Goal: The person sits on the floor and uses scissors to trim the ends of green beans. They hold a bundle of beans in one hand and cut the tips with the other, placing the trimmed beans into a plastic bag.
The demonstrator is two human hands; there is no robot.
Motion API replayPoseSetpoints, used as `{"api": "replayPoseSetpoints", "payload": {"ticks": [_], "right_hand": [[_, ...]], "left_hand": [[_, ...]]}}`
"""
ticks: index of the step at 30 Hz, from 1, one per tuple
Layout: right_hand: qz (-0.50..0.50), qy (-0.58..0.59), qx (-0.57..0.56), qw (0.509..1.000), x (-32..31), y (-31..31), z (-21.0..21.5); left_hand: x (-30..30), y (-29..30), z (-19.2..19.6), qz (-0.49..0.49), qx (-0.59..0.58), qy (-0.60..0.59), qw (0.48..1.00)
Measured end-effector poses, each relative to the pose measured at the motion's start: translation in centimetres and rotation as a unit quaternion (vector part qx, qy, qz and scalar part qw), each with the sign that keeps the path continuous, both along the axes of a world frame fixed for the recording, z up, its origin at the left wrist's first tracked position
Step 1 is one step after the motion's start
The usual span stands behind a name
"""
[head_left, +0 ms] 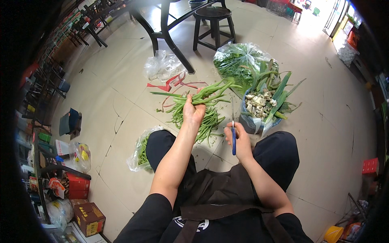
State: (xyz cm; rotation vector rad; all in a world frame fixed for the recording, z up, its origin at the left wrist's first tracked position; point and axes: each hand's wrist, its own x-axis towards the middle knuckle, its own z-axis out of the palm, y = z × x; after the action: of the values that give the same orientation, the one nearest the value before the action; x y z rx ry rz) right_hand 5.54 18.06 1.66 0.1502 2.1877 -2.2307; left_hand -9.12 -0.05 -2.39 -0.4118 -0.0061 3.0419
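Observation:
My left hand point(194, 111) is closed round a bunch of long green beans point(206, 94), held up off the floor with their ends fanning out on both sides. Below it a loose pile of green beans point(204, 124) lies on the tiles. In my right hand point(242, 142) is a pair of scissors point(234, 139) with blue handles, its blades pointing away from me. To the right of the scissors stands a lined bucket point(250, 123) filled with leek-like green leaves point(281, 93) and pale vegetable scraps point(259, 103). Beside my left knee, a clear bag point(135, 158) holds more cut green beans.
A large clear bag of leafy greens point(239, 60) lies beyond the bucket. Red ribbon strips point(166, 86) and a crumpled plastic bag point(162, 67) are on the floor ahead. A dark wooden stool point(213, 24) and table legs point(166, 34) stand farther off; boxes point(88, 218) line the left.

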Motion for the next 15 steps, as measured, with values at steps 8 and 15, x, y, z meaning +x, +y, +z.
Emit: {"api": "replayPoseSetpoints", "payload": {"ticks": [8, 15], "right_hand": [[0.049, -0.069, -0.044, 0.995, 0.2, -0.4, 1.6], [-0.005, -0.034, -0.071, 0.997, -0.1, 0.0, 1.4]], "left_hand": [[0.7, 0.6, 1.6, 0.032, -0.058, -0.026, 0.998], [1.4, 0.4, 3.6, 0.039, -0.082, 0.021, 0.996]]}}
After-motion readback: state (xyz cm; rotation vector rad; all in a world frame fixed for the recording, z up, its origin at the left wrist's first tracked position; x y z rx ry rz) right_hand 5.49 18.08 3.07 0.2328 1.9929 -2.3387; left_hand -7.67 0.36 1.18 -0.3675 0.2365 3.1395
